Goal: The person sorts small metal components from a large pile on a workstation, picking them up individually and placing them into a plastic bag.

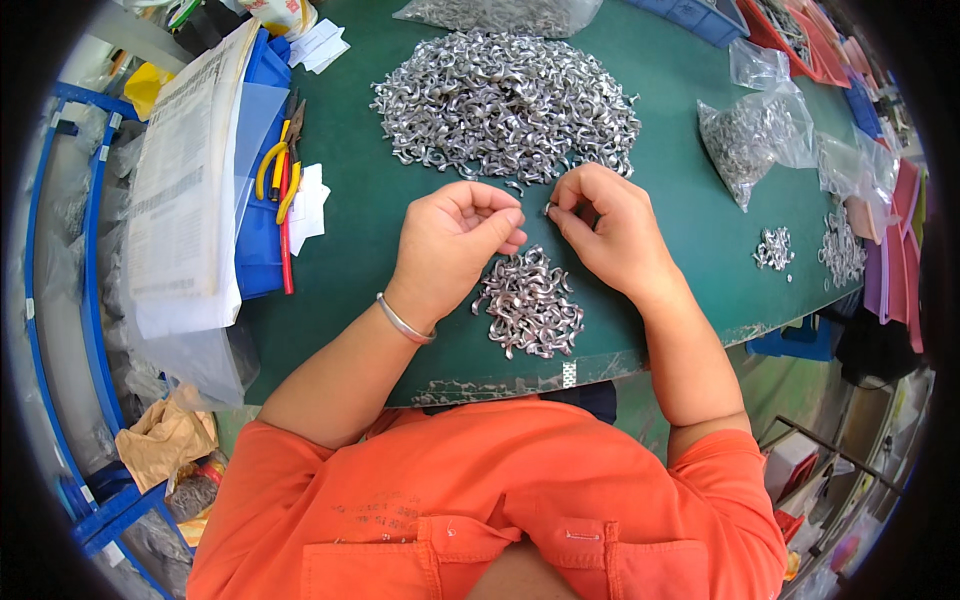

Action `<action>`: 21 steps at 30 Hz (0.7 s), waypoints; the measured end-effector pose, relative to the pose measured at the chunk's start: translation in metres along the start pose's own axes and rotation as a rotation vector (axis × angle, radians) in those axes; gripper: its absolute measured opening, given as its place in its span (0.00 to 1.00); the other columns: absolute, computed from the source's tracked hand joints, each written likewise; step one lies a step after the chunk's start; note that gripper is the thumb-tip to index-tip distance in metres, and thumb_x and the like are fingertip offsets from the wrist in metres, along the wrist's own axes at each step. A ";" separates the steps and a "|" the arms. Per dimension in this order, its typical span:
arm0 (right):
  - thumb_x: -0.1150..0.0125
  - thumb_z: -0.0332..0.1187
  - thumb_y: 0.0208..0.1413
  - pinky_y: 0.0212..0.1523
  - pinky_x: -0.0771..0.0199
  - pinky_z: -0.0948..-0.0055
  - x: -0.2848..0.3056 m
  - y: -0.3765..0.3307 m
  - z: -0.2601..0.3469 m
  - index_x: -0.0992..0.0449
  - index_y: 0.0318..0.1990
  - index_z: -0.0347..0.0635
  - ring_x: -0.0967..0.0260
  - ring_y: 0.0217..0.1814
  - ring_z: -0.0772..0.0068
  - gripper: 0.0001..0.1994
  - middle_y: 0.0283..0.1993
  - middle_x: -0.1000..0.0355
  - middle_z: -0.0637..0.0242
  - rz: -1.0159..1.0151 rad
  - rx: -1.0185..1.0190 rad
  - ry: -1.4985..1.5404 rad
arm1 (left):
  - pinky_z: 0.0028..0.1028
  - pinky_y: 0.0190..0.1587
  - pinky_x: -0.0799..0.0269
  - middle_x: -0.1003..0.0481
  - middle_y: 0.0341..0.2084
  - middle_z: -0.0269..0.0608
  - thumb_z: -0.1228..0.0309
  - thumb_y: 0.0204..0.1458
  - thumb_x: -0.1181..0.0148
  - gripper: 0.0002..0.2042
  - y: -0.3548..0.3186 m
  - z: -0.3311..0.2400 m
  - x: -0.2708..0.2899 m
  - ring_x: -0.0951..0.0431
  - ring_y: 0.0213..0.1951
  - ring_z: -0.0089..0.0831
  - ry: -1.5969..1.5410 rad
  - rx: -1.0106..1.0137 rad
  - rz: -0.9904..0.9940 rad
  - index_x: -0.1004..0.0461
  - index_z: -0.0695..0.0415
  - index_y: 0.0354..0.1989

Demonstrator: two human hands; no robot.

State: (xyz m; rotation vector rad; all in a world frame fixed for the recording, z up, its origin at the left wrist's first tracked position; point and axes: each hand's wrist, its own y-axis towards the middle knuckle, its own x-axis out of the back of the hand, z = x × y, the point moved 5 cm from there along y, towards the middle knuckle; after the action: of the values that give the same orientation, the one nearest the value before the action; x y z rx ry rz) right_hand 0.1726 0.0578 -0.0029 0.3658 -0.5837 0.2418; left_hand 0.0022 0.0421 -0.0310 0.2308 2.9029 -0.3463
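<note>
My left hand (455, 240) hovers over the green table (350, 200), fingers curled with thumb and forefinger pinched together; whether a part sits between them is hidden. A silver bangle (403, 324) circles that wrist. My right hand (610, 230) pinches a small silver metal clip (549, 208) at its fingertips. Just below both hands lies a small heap of the same metal clips (530, 305). A much larger pile of clips (505, 105) spreads across the table just beyond the hands.
Yellow and red pliers (283, 170) lie on a blue bin (258, 235) at the left, under printed sheets (185, 170). Clear bags of clips (755, 135) and small clusters (775, 248) sit at the right. Red and blue trays (790, 30) stand at the far right.
</note>
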 end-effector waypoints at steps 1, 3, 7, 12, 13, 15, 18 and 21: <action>0.38 0.18 0.45 0.30 0.29 0.68 0.000 0.000 0.001 0.31 0.30 0.38 0.30 0.29 0.61 0.08 0.28 0.32 0.60 -0.007 0.012 -0.047 | 0.21 0.36 0.23 0.22 0.31 0.40 0.79 0.55 0.40 0.05 0.000 -0.001 0.002 0.21 0.31 0.23 0.036 -0.031 -0.033 0.25 0.67 0.38; 0.40 0.18 0.46 0.32 0.28 0.64 0.002 0.002 0.003 0.30 0.30 0.37 0.30 0.29 0.57 0.06 0.27 0.31 0.59 -0.027 0.047 -0.139 | 0.20 0.36 0.24 0.22 0.30 0.38 0.78 0.55 0.40 0.05 0.001 -0.006 0.005 0.22 0.31 0.21 0.112 -0.105 -0.102 0.25 0.66 0.37; 0.42 0.18 0.45 0.35 0.29 0.60 0.011 -0.001 -0.007 0.28 0.32 0.38 0.30 0.33 0.54 0.06 0.29 0.28 0.58 -0.122 -0.061 -0.048 | 0.18 0.34 0.28 0.25 0.35 0.36 0.80 0.52 0.40 0.07 0.003 -0.023 0.005 0.25 0.32 0.18 0.653 -0.430 -0.118 0.23 0.64 0.40; 0.40 0.19 0.43 0.38 0.31 0.60 0.017 0.004 0.001 0.27 0.31 0.39 0.31 0.38 0.54 0.07 0.30 0.28 0.60 -0.161 0.104 -0.209 | 0.31 0.34 0.28 0.28 0.33 0.45 0.78 0.47 0.36 0.10 0.010 -0.023 -0.015 0.25 0.30 0.39 0.996 -0.552 -0.021 0.23 0.62 0.39; 0.39 0.19 0.43 0.39 0.31 0.60 0.014 0.004 0.004 0.27 0.31 0.39 0.32 0.38 0.54 0.07 0.31 0.28 0.60 -0.156 0.192 -0.220 | 0.31 0.34 0.28 0.29 0.32 0.45 0.78 0.47 0.37 0.09 0.011 -0.023 -0.016 0.25 0.30 0.39 1.026 -0.554 -0.021 0.23 0.62 0.37; 0.36 0.22 0.43 0.40 0.32 0.61 0.002 0.004 0.004 0.27 0.30 0.41 0.32 0.38 0.55 0.07 0.30 0.28 0.62 -0.102 0.203 -0.254 | 0.32 0.34 0.28 0.29 0.31 0.45 0.78 0.47 0.37 0.06 0.013 -0.021 -0.017 0.25 0.30 0.40 1.081 -0.564 -0.020 0.24 0.62 0.34; 0.38 0.23 0.45 0.40 0.32 0.61 -0.002 0.006 0.006 0.28 0.29 0.42 0.32 0.37 0.56 0.05 0.30 0.29 0.61 -0.075 0.148 -0.327 | 0.33 0.34 0.28 0.29 0.31 0.45 0.79 0.46 0.37 0.04 0.010 -0.024 -0.018 0.25 0.31 0.42 1.115 -0.625 -0.033 0.26 0.62 0.31; 0.39 0.22 0.46 0.38 0.31 0.60 0.000 0.002 0.012 0.29 0.30 0.41 0.31 0.35 0.55 0.05 0.29 0.29 0.61 -0.126 0.199 -0.310 | 0.34 0.34 0.28 0.29 0.30 0.45 0.79 0.46 0.37 0.05 0.007 -0.023 -0.017 0.25 0.31 0.42 1.027 -0.687 -0.005 0.26 0.63 0.30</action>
State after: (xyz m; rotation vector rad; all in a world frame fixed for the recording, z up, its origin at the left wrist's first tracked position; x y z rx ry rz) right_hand 0.1662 0.0552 0.0073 0.6375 -0.8412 0.1222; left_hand 0.0154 0.0526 -0.0065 0.3525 3.7169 1.0793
